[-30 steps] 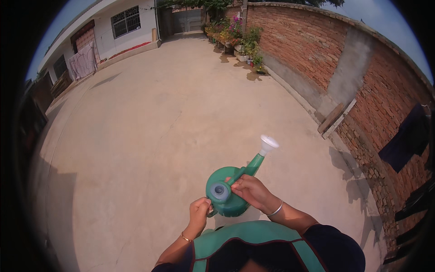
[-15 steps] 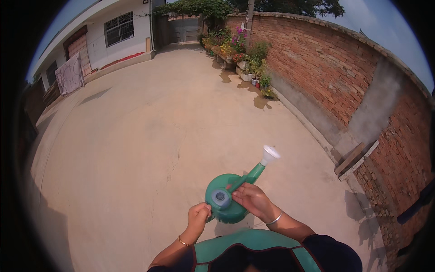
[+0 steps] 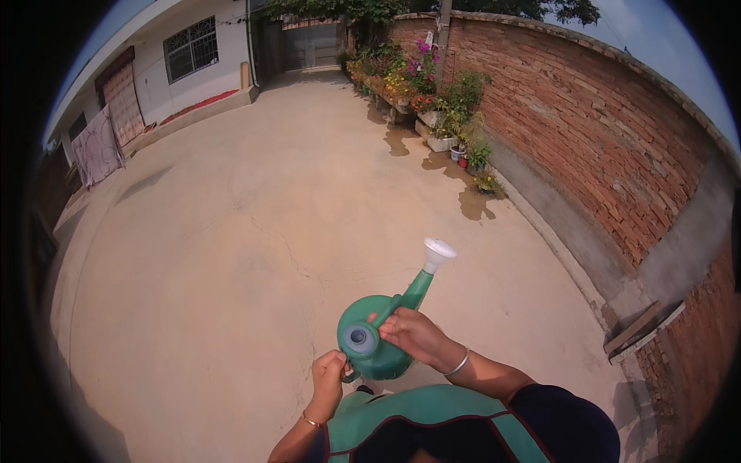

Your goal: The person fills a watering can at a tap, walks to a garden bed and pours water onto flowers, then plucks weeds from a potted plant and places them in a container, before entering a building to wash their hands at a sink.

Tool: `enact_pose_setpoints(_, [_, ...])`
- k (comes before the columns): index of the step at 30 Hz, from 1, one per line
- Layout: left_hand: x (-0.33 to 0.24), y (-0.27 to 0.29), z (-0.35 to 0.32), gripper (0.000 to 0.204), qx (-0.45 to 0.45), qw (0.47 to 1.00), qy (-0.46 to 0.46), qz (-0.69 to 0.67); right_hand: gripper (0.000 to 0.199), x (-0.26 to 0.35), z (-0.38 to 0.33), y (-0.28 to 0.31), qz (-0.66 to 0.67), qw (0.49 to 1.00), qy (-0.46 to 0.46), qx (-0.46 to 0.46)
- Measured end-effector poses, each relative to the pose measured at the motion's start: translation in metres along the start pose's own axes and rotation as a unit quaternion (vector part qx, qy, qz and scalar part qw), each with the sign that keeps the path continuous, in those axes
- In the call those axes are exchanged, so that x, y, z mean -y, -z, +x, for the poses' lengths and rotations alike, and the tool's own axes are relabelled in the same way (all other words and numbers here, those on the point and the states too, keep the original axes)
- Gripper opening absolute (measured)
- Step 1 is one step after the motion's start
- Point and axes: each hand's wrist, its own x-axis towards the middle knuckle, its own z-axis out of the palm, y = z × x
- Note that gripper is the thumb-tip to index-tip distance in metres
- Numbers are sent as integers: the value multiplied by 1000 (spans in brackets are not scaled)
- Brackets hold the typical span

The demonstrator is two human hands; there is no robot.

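Observation:
In front of my body hangs a green watering can [image 3: 394,361] with a grey round cap or opening [image 3: 359,337] on top. A white sprinkler head [image 3: 439,251] tips its spout, which points forward and a little right. My left hand [image 3: 330,370] is closed on the loop handle at the can's near left side. With curled fingers my right hand [image 3: 413,333] wraps the green bar between the can's top and spout. Its fingertips show beside the cap. Both hands carry the can above the concrete ground.
Ahead to the right, potted flowers [image 3: 421,77] line a brick wall [image 3: 571,116], with wet patches [image 3: 475,202] on the concrete [image 3: 193,270] beside them. Wooden boards [image 3: 637,326] lie at the wall's foot. A white house [image 3: 154,69] stands far left, a gate [image 3: 310,46] at the back.
The view has moved forward and turned slightly, so the flowers and wet patches look nearer. The can sits a little further left in view, still in both hands.

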Motion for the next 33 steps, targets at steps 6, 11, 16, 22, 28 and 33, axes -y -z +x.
enact_pose_setpoints(6, [-27,38,284,29,38,999,-27,28,34,115,242,29,7,999,42,13])
enact_pose_setpoints(11, [-42,56,517,28,72,996,-27,33,34,212,437,67,23,997,68,-15])
enact_pose_setpoints(16, [-41,75,741,28,68,997,-23,3,35,305,641,111,2,997,74,-9])
enact_pose_setpoints(22, [-51,121,990,21,39,999,7,12,28,403,895,142,0,999,35,-15])
enact_pose_setpoints(28, [-70,168,1245,29,-3,1000,-12,-8,30,499,1143,167,-35,999,21,-5])
enact_pose_setpoints(33, [-90,208,1483,28,40,999,-16,5,36,588,1349,197,6,999,28,-13])
